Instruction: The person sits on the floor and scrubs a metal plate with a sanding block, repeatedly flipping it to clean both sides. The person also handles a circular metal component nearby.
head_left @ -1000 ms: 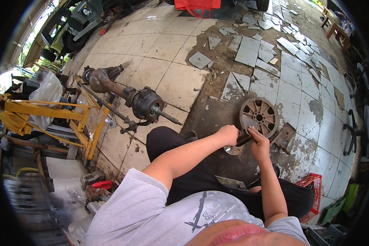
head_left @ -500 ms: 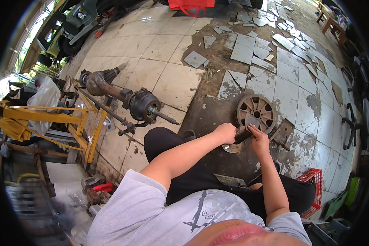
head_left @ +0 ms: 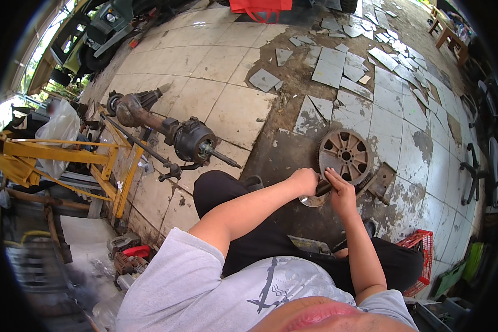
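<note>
My left hand [head_left: 305, 181] is closed round one end of a dark, curved metal part [head_left: 322, 187], held low in front of my crossed legs. My right hand [head_left: 342, 192] lies against that part with its index and middle fingers stretched forward. Under those fingertips is a flat grey piece [head_left: 327, 165], mostly covered, perhaps a sheet; its kind is unclear. Just beyond my hands, a toothed flywheel [head_left: 355, 145] with a spoked face rests on the floor. Below my left hand shows the edge of a pale round metal piece [head_left: 314, 201].
A vehicle axle [head_left: 144, 119] lies on the tiles to the left, beside a yellow metal frame [head_left: 66, 155]. A flat rusty plate [head_left: 383, 180] sits right of the flywheel. Broken tiles [head_left: 329, 66] litter the far floor. A red plastic crate [head_left: 423, 257] stands near my right knee.
My right hand has slid a little left and toward my left hand, now covering most of the flat grey piece that showed more before. My left hand has hardly moved.
</note>
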`<control>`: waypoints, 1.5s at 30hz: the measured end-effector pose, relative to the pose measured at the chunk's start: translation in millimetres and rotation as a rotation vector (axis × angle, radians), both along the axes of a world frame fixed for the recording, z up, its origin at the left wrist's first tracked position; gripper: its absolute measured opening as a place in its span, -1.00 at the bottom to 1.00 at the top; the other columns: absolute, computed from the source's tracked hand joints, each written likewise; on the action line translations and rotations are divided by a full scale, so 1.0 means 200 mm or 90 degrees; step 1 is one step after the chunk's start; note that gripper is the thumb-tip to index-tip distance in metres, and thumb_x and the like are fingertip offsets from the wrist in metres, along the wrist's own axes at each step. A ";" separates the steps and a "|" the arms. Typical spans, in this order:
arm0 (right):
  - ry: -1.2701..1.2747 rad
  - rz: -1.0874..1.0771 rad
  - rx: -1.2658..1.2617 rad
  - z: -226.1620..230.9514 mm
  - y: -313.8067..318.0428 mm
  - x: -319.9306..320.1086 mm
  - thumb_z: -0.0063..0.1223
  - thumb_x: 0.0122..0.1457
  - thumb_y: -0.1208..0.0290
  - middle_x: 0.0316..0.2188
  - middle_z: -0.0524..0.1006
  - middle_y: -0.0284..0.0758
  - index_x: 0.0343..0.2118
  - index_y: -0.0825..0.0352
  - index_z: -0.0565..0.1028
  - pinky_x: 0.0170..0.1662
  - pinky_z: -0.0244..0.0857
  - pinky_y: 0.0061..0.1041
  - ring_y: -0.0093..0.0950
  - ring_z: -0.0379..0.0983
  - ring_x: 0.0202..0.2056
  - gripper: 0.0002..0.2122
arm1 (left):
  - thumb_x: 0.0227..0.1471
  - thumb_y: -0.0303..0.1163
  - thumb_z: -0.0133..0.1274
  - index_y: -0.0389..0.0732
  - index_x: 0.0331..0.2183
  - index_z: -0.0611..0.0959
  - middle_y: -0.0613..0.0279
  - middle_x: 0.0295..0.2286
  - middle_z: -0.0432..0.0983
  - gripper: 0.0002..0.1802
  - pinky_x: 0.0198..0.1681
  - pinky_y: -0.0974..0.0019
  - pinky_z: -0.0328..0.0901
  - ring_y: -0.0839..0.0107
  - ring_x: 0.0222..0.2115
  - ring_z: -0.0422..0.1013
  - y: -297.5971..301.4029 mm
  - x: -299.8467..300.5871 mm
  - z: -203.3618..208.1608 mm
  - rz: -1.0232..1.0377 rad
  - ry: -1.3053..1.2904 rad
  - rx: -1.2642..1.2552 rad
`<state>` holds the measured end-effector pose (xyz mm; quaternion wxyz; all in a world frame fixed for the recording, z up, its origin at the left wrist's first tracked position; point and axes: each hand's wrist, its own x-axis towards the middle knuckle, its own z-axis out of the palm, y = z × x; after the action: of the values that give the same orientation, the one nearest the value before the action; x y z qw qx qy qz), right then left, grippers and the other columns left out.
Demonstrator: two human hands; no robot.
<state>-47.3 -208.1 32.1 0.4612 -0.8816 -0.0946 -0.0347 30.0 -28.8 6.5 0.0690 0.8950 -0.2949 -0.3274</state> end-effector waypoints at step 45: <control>-0.041 -0.025 -0.008 -0.08 -0.03 0.00 -0.03 0.06 0.86 0.16 0.60 -0.16 0.08 0.32 0.64 0.29 0.40 -0.27 -0.19 0.48 0.26 -0.48 | -0.06 -0.22 0.30 -0.16 -0.22 0.81 0.02 -0.24 0.74 -0.66 -0.04 0.02 0.56 0.03 -0.14 0.66 0.04 0.01 0.04 0.061 -0.018 -0.042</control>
<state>-46.6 -214.0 15.6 0.4517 -0.8844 -0.0921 -0.0720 31.2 -20.8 14.7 0.1104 0.9100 -0.2630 -0.3010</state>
